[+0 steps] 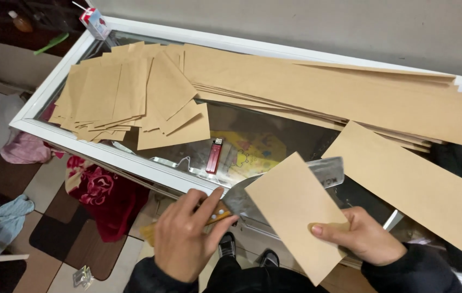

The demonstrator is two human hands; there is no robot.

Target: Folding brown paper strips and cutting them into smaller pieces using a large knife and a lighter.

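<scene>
Head view shows me a glass-topped surface (pixel 133 157) with a heap of cut brown paper pieces (pixel 128 95) at upper left, long brown sheets (pixel 328 89) across the top, and a red lighter (pixel 214 155) at centre. My left hand (pixel 185 239) is clenched around a cleaver (pixel 274 187) whose blade runs toward the right, partly hidden behind the paper rectangle (pixel 293 214). My right hand (pixel 361 236) pinches that rectangle at lower centre; its long axis tilts from upper left to lower right.
</scene>
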